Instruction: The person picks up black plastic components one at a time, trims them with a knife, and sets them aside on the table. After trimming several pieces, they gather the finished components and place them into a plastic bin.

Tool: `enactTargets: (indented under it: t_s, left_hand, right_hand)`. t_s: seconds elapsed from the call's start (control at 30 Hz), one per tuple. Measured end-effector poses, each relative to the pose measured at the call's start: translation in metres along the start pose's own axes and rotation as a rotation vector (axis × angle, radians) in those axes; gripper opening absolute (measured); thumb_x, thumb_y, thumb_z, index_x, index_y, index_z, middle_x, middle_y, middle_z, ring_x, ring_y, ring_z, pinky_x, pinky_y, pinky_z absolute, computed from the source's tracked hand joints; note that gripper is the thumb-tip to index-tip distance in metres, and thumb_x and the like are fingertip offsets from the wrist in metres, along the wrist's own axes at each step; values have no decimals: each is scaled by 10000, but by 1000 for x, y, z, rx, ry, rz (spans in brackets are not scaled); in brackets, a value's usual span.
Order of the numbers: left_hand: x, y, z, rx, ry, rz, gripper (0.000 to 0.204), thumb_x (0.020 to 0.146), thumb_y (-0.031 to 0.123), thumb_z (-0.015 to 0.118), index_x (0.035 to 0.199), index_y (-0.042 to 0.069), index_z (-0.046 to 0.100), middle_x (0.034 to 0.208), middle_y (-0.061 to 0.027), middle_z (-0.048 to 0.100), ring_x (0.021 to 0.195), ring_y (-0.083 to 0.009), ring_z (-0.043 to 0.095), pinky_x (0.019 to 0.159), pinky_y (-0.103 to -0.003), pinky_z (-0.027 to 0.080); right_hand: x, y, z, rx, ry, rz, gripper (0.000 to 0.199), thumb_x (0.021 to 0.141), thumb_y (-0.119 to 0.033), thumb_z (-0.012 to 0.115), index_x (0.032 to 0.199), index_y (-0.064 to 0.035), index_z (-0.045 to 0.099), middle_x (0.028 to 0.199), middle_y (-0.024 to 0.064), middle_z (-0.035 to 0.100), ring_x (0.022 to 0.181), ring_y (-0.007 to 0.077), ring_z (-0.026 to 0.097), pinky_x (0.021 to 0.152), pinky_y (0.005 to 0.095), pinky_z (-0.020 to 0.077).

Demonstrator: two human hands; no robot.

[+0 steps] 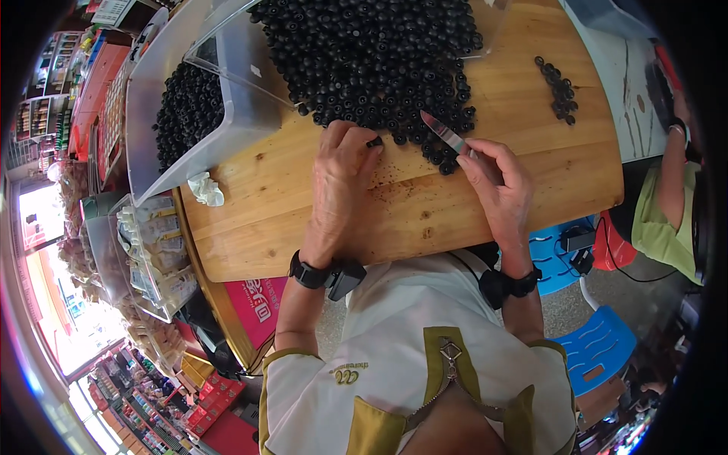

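Note:
My left hand is closed over the near edge of the big pile. Its thumb and forefinger pinch a small black round piece, perhaps a rubber or plastic cap. To its right, my right hand grips a small knife with a shiny blade. The blade points up and left, over the nearest loose pieces and apart from the pinched one. The pile of black round pieces spreads over the far side of the wooden table. Brown crumbs are scattered between my hands.
A clear plastic tub with more black pieces stands at the left. Near it lies a crumpled white tissue. A small separate cluster of pieces lies far right. Beyond the table's right edge are a blue chair and another person's arm.

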State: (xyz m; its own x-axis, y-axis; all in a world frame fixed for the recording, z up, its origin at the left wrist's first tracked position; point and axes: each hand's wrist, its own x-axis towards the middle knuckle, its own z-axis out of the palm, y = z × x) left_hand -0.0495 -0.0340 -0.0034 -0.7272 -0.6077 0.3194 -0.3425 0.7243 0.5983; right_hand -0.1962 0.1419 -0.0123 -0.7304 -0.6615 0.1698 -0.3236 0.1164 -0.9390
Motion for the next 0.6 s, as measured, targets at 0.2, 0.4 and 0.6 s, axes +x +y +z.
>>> enactTargets:
  t_s: [0.2, 0.4, 0.6]
  left_hand:
    - [-7, 10, -11, -256, -30, -34, 202, 797, 9, 754, 974, 11, 657, 984, -85, 665, 829, -175, 641, 722, -318, 533]
    - [-25, 13, -27, -1443, -147, -441, 236, 879, -5, 694, 1098, -3, 607, 1016, -95, 672, 902, -177, 672, 844, -297, 534]
    - [-34, 15, -31, -1605, -167, -524, 303, 864, 67, 735, 1117, -3, 583, 1049, -98, 640, 913, -163, 636, 873, -296, 521]
  right_hand:
    - [-2, -12, -1, 69, -47, 36, 204, 877, -19, 712, 1074, -2, 662, 934, 26, 684, 823, 61, 586, 753, 205, 478]
    - [-2, -47, 4, 213, -205, 21, 186, 862, 7, 704, 1043, 1, 661, 901, 29, 682, 742, 45, 535, 663, 197, 438]
    - [1, -66, 10, 218, -326, -60, 210, 834, -8, 744, 1029, -9, 666, 854, 32, 673, 677, 49, 543, 594, 200, 437]
